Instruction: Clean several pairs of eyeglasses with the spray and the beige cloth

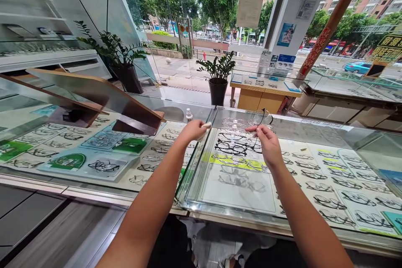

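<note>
Dark-rimmed spectacles (263, 114) sit pinched in my right fingers (265, 132) above the glass bench (220, 208); my left fingers (198, 127) grip a whitish item (207, 125); yellow lettering (387, 46) rightward is unreadable.

Your left hand (197, 130) partly hides a pale item (207, 125), unidentifiable. Your right hand (267, 141) covers part of the glasses (261, 118). The bottom edge crops your arms (147, 201); the window sheet's (251, 0) print is illegible.
</note>
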Demonstrator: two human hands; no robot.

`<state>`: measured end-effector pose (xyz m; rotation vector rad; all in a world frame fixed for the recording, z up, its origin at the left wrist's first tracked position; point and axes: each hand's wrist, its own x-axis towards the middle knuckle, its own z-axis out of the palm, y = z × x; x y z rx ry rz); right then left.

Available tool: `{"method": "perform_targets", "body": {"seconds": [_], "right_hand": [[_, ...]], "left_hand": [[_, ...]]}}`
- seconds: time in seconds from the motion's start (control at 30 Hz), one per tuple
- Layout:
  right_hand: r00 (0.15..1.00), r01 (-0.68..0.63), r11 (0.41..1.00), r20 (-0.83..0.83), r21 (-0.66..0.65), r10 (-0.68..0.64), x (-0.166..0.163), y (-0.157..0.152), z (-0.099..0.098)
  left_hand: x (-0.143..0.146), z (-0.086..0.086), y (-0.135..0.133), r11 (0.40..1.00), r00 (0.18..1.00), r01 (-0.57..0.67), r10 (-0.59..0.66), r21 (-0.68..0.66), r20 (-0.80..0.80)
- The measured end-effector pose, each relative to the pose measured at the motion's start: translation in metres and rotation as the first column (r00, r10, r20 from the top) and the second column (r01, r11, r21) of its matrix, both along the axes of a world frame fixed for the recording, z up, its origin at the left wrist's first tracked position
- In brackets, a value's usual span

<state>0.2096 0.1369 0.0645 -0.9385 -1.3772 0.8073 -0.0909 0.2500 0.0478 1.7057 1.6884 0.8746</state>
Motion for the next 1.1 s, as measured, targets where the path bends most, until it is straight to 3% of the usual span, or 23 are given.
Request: {"method": "perform_targets", "body": {"seconds": [0.13, 0.27, 0.33, 0.43, 0.47, 0.53, 0.77, 1.1], "right_hand": [[1.000, -0.011, 1.000, -0.023, -0.002, 0.011, -0.001, -0.001, 0.002], [0.999, -0.034, 0.999, -0.038, 0.009, 0.034, -0.002, -0.005, 0.007], [0.998, -0.048, 0.999, -0.035, 0.012, 0.049, -0.003, -0.007, 0.009], [0.995, -0.090, 0.996, -0.038, 0.007, 0.090, -0.005, -0.011, 0.010], [0.993, -0.111, 0.994, -0.043, 0.003, 0.111, -0.006, -0.012, 0.010], [0.987, -0.155, 0.988, -0.050, -0.007, 0.155, -0.007, -0.014, 0.010], [0.973, -0.231, 0.972, -0.012, -0.044, 0.230, -0.011, -0.018, 0.013], [0.923, -0.383, 0.918, 0.008, -0.104, 0.386, -0.015, -0.019, 0.013]], "left_hand": [[0.002, 0.010, 0.005, 0.994, 0.948, -0.097, 0.076, 0.055, 0.309], [0.014, 0.027, -0.002, 0.992, 0.823, -0.080, 0.010, 0.098, 0.567], [0.025, 0.035, -0.011, 0.994, 0.701, -0.022, -0.059, 0.104, 0.710], [0.044, 0.040, -0.029, 0.983, 0.349, 0.167, -0.134, 0.079, 0.928], [0.051, 0.040, -0.036, 0.969, 0.266, 0.234, -0.144, 0.081, 0.953], [0.064, 0.038, -0.047, 0.935, 0.196, 0.341, -0.169, 0.095, 0.966], [0.088, 0.031, -0.070, 0.892, 0.228, 0.440, -0.220, 0.101, 0.949], [0.092, 0.027, -0.079, 0.829, 0.396, 0.542, -0.398, 0.140, 0.828]]}}
